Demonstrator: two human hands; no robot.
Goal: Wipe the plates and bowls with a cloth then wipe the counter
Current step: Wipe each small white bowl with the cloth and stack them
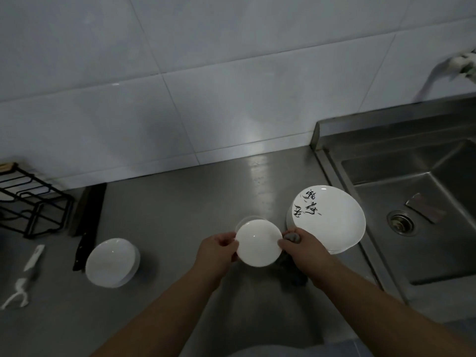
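Observation:
A small white dish (258, 242) is held above the steel counter (180, 202) between both hands. My left hand (219, 249) pinches its left rim. My right hand (302, 249) holds the right rim together with a dark grey cloth (292, 269), which hangs under the hand and is partly hidden. Another small dish's rim (244, 221) shows just behind the held one. To the right stands a stack of white plates (332, 220), the top one with black writing. A stack of small white bowls (112, 262) sits at the left.
A steel sink (412, 215) with a drain lies at the right, a tap above it at the wall. A black wire rack (31, 202) stands at the far left. Beside it lie a black knife (87, 228) and a white peeler (24, 276). White tiles back the counter.

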